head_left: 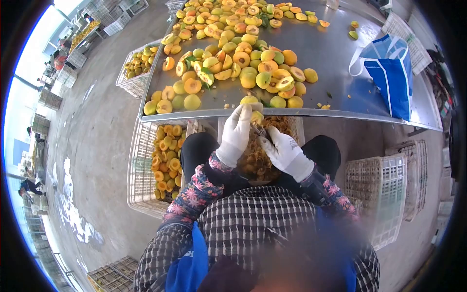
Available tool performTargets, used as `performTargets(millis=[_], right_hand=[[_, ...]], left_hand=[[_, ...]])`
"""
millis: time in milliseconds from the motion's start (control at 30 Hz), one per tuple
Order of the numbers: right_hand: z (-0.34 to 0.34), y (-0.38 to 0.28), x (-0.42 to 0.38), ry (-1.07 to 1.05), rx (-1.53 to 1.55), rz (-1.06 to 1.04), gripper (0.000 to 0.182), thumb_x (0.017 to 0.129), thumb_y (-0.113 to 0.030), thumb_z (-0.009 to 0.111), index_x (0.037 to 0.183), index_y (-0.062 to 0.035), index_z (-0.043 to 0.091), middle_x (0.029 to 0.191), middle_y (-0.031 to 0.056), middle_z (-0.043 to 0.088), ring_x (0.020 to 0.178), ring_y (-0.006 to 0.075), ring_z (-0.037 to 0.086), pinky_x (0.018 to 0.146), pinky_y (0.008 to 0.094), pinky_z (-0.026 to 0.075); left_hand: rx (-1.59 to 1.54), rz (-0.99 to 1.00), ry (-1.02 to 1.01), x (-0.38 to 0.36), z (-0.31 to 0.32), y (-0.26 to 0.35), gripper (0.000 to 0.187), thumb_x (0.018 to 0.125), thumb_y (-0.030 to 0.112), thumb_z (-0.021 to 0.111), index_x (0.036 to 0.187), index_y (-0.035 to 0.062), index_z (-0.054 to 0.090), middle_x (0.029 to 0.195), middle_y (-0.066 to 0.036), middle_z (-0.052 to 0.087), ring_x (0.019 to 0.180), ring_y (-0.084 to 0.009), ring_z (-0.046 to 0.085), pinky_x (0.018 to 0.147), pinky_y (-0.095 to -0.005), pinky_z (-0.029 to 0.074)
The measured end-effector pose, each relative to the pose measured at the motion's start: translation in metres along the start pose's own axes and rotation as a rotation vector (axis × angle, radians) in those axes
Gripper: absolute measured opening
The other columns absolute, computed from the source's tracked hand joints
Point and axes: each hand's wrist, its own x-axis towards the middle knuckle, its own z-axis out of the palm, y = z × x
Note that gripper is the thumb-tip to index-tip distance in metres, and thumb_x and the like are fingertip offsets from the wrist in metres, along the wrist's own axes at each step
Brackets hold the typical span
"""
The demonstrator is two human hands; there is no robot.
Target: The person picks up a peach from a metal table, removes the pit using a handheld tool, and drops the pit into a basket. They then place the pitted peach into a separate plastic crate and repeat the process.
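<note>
In the middle of the frame, the gloved left hand [235, 136] grips a yellow fruit [257, 117] between its fingers, just below the near edge of the metal surface [321, 73]. The gloved right hand [288, 154] is closed around a small dark tool [261, 131], its tip close to the fruit; whether they touch is unclear.

A loose pile of whole and cut fruit [242, 59] spreads over the surface from the top centre towards the left. A blue and white bag [389, 80] stands on it at upper right. Below the hands, a container holds brownish pieces [255, 158], too small to identify. At left of centre, a crate [138, 170] holds orange fruit halves [167, 153], several with hollow centres.
</note>
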Motion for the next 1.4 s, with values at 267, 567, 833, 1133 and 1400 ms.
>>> performTargets(millis=[267, 567, 833, 1133, 1400], right_hand=[[0.018, 0.020, -0.008, -0.033, 0.414, 0.261, 0.035, 0.100, -0.038, 0.052, 0.098, -0.0027, 0.051, 0.074, 0.0097, 0.053, 0.065, 0.0214, 0.052, 0.062, 0.0347, 0.043], [0.002, 0.017, -0.015, -0.078, 0.427, 0.270, 0.031, 0.100, -0.033, 0.052, 0.100, -0.0018, 0.050, 0.074, 0.0103, 0.053, 0.064, 0.0209, 0.050, 0.059, 0.0342, 0.043], [0.013, -0.006, -0.005, -0.099, -0.001, 0.029, 0.029, 0.099, -0.026, 0.051, 0.109, 0.0011, 0.050, 0.086, 0.0299, 0.061, 0.080, 0.0468, 0.062, 0.063, 0.0504, 0.046], [0.015, -0.021, -0.012, -0.341, 1.078, 0.647, 0.029, 0.102, -0.042, 0.048, 0.102, -0.0126, 0.050, 0.065, -0.0005, 0.049, 0.044, 0.0093, 0.043, 0.040, 0.0233, 0.034], [0.009, -0.010, -0.015, -0.454, 1.487, 0.719, 0.037, 0.102, -0.044, 0.046, 0.100, -0.0082, 0.053, 0.061, -0.0016, 0.045, 0.041, 0.0090, 0.039, 0.038, 0.0234, 0.029]], left_hand=[[0.159, 0.150, 0.091, -0.012, 0.001, 0.004, 0.048, 0.105, 0.032, 0.037, 0.138, 0.0005, 0.050, 0.140, -0.017, 0.051, 0.132, -0.0247, 0.045, 0.111, -0.0347, 0.033], [0.136, 0.135, 0.040, -0.019, -0.020, 0.008, 0.050, 0.106, 0.035, 0.036, 0.142, 0.0023, 0.045, 0.136, -0.010, 0.055, 0.117, -0.0152, 0.053, 0.100, -0.0287, 0.041], [-0.073, -0.229, 0.132, -0.008, 0.009, 0.017, 0.060, 0.101, 0.049, 0.043, 0.099, -0.0063, 0.067, 0.095, -0.016, 0.069, 0.081, -0.0228, 0.068, 0.077, -0.0329, 0.053], [-0.216, -0.345, 0.044, -0.008, 0.000, 0.010, 0.063, 0.098, 0.055, 0.047, 0.094, -0.0056, 0.062, 0.088, -0.018, 0.066, 0.076, -0.0314, 0.067, 0.069, -0.0427, 0.056], [-0.369, -0.351, 0.211, -0.014, 0.015, 0.005, 0.055, 0.097, 0.055, 0.049, 0.097, -0.0004, 0.057, 0.095, -0.018, 0.064, 0.074, -0.0336, 0.067, 0.067, -0.0425, 0.056]])
